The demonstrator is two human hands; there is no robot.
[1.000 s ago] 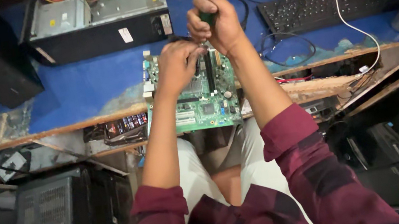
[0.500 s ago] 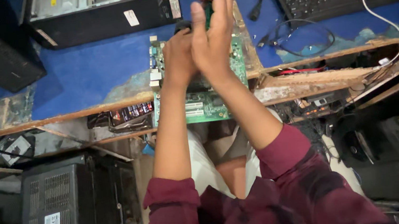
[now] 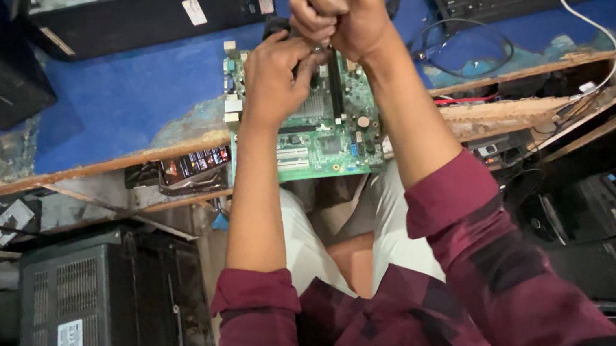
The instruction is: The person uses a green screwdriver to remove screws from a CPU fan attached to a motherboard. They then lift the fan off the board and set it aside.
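Where fists meet, motherboard centre hidden.

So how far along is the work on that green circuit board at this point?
Done: the green circuit board lies bare on the blue bench, outside any case. In hand: the left hand presses on it while the right hand has a closed grip on a tool, mostly hidden. What is left cannot be told.

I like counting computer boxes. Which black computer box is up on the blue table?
The black computer case lying flat at the table's far edge, beyond the hands. The other case stands low down, below the tabletop, at the left.
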